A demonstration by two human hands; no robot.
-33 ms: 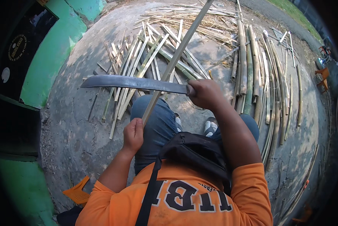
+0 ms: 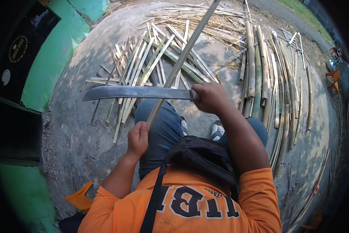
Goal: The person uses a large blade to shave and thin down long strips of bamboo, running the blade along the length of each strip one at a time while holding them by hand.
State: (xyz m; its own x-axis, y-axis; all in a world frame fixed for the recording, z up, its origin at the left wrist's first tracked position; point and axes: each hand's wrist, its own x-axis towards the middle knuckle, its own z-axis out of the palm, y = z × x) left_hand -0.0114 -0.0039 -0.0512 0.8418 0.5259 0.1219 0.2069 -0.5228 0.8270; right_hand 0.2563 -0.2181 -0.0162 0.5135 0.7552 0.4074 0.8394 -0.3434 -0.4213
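Note:
A long, narrow bamboo strip [image 2: 191, 44] slants up and away from my left hand [image 2: 138, 139], whose fingers are closed around its near end with the thumb along it. Gripped by its handle in my right hand [image 2: 211, 98] is a machete [image 2: 131, 92]. The broad grey blade points left and lies across the strip a little above my left knee. Blade and strip overlap here; whether they touch I cannot tell.
Split bamboo strips [image 2: 137, 73] lie in a loose pile ahead of my knees, with more slats [image 2: 197, 15] beyond. Bamboo poles [image 2: 256, 73] line the right. At left stands a green wall [image 2: 46, 66]; an orange plastic chair [image 2: 80, 199] is at lower left.
The machete blade has tilted: its tip is lower and nearer me, so the blade runs almost level. My right hand has shifted very slightly; my left hand and the strip look unchanged.

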